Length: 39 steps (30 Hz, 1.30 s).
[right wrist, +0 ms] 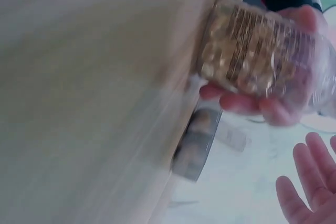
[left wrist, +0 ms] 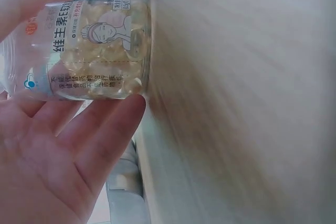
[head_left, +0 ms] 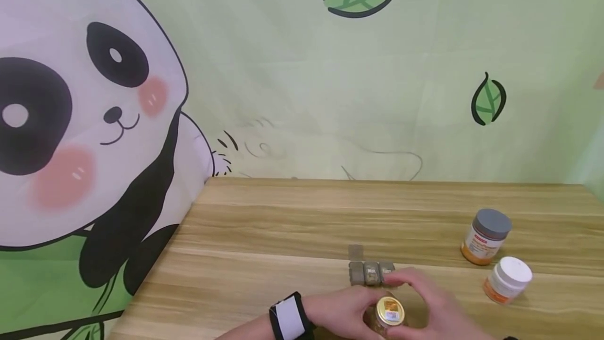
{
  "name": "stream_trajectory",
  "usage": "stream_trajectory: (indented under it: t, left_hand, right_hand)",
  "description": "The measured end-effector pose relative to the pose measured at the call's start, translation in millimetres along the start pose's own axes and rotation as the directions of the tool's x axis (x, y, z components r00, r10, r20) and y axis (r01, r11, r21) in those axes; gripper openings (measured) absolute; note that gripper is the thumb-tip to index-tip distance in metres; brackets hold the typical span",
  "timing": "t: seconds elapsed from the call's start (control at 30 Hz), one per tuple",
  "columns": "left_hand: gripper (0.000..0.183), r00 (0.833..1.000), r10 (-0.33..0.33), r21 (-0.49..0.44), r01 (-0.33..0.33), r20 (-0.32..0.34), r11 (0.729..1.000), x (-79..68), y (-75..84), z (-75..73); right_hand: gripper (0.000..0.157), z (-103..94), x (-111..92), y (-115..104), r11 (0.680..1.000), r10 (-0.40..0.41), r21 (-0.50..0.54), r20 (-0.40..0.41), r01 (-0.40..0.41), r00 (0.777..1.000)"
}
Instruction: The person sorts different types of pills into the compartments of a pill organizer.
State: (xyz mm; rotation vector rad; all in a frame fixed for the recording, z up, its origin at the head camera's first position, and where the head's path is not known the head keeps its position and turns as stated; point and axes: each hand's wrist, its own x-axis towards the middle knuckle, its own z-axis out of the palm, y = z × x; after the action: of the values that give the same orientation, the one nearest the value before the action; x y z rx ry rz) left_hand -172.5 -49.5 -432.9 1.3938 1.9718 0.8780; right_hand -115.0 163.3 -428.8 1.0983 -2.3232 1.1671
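My left hand (head_left: 346, 308) holds a clear jar of yellowish softgel capsules (left wrist: 100, 51) with a gold lid (head_left: 390, 311). The jar stands upright at the table's front, and its label carries Chinese text and a drawn figure. Left fingers (right wrist: 252, 106) wrap its side in the right wrist view. My right hand (head_left: 436, 311) is spread around the jar's right side, thumb near the lid; in the right wrist view its fingers (right wrist: 310, 177) are straight and apart from the jar. Just beyond both hands lies a grey pill organizer (head_left: 371, 274) with one flap (head_left: 356, 252) raised.
On the right of the wooden table (head_left: 264, 224) stand a grey-lidded bottle (head_left: 486, 236) and a smaller white-lidded bottle (head_left: 508, 279), both with orange on their labels. A panda-printed cloth (head_left: 283, 67) hangs behind the table and down its left side.
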Motion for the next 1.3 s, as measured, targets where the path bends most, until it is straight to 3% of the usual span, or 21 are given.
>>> stream_trajectory:
  t: [0.2,0.33,0.47,0.67,0.8,1.03,1.2,1.3]
  left_hand:
    - [0.057,1.000,-0.001,-0.041,0.001,0.009,0.999,-2.6,-0.3,-1.2]
    - [0.067,1.000,0.009,-0.035,-0.008,0.006,0.999,-3.7,0.9,-1.8]
    - [0.058,1.000,0.014,-0.004,-0.014,-0.003,1.000,-3.7,2.0,-1.6]
    - [0.038,1.000,0.023,0.020,-0.023,-0.002,1.000,-2.8,1.7,0.2]
    - [0.034,0.999,0.041,0.034,-0.040,-0.003,0.999,-2.1,0.8,0.2]
    - [0.041,0.999,0.035,-0.035,-0.035,-0.002,0.999,-3.4,-0.3,-1.9]
    - [0.044,0.999,0.044,0.025,-0.044,-0.003,0.999,-2.1,-1.1,-2.2]
    - [0.046,0.999,0.041,0.048,-0.041,0.003,0.998,-0.1,-2.0,-1.2]
  right_hand:
    - [0.069,-6.7,-7,3,0.999,-0.013,0.042,-0.011,0.013,1.000]
    - [0.063,-6.0,-12,-5,0.998,0.036,0.046,0.012,-0.036,0.999]
    - [0.060,-2.5,-12,-9,0.995,0.069,0.067,0.052,-0.072,0.996]
    - [0.061,8.3,-4,-2,0.991,-0.071,0.119,0.057,0.064,0.996]
    - [0.058,13.0,2,1,0.983,-0.150,0.113,0.032,0.145,0.988]
    - [0.061,4.9,11,-6,0.973,-0.167,0.164,0.013,0.163,0.986]
    - [0.057,-6.8,21,-12,0.958,-0.206,0.198,-0.033,0.209,0.978]
    - [0.055,-14.6,20,-10,0.973,-0.172,0.153,-0.035,0.176,0.984]
